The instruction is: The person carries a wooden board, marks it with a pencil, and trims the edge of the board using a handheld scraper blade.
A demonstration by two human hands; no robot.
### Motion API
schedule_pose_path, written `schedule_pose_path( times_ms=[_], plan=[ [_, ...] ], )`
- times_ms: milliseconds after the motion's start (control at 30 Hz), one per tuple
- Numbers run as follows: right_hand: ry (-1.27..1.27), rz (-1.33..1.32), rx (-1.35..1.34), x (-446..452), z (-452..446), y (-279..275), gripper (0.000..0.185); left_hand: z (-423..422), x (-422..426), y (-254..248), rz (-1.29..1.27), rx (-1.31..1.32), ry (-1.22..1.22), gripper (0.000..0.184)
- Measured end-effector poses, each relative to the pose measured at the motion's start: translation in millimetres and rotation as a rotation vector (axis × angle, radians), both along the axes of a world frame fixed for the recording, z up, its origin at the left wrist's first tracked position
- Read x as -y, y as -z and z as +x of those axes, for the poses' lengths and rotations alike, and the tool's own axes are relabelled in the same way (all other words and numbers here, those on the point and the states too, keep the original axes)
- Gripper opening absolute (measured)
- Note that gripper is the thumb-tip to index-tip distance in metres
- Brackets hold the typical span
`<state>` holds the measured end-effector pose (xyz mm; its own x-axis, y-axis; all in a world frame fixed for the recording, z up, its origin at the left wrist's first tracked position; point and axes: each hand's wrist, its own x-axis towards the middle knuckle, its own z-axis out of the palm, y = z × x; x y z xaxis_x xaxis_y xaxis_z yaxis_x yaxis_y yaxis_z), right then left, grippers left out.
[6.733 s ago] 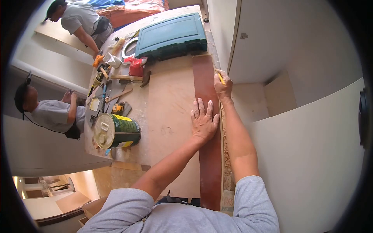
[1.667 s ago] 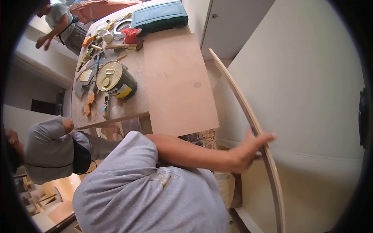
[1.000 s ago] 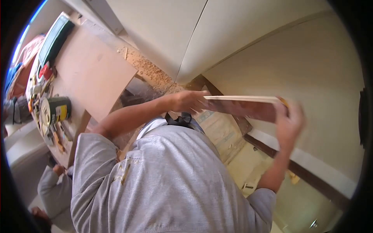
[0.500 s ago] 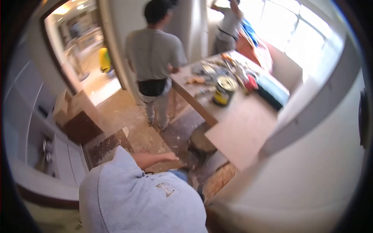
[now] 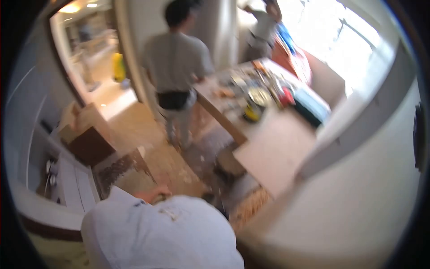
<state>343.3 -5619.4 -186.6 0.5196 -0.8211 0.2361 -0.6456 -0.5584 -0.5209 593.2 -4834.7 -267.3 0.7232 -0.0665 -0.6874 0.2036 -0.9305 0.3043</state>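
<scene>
My left hand [image 5: 157, 193] shows just past my light grey shirt [image 5: 156, 233], in front of my body. It is blurred, and its fingers cannot be made out. Below it is the floor, with a dark, paint-flecked board [image 5: 123, 168] to its left. Whether the hand touches or holds anything does not show. My right hand is out of view. Ahead to the right stands a wooden worktable [image 5: 277, 148], with a black and yellow can [image 5: 257, 101] and a heap of tools [image 5: 251, 83] on it.
A person in a grey shirt [image 5: 177, 58] stands at the table's left side. Another person [image 5: 262, 27] works near the bright window. Cardboard boxes [image 5: 89, 134] stand by the shelving on the left, near a doorway. A pale wall [image 5: 358, 188] closes off the right.
My left hand has drawn back leftward and closer to my body; the forearm is now mostly hidden by my shirt. The view has shifted slightly, and both other people remain in place.
</scene>
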Motion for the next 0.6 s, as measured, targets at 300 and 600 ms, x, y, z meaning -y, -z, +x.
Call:
schedule_pose_path(
  times_ms=[300,600],
  plan=[
    [0.092,0.024,-0.113,-9.2,-30.6,-33.5,0.041,64.9,48.2,-21.3,0.028,0.051,0.161,0.06],
    [0.121,0.453,-0.378,-152.1,-42.0,-43.7,0.035,127.6,113.2,-57.0,-0.113,0.127,0.063,0.063]
  ],
)
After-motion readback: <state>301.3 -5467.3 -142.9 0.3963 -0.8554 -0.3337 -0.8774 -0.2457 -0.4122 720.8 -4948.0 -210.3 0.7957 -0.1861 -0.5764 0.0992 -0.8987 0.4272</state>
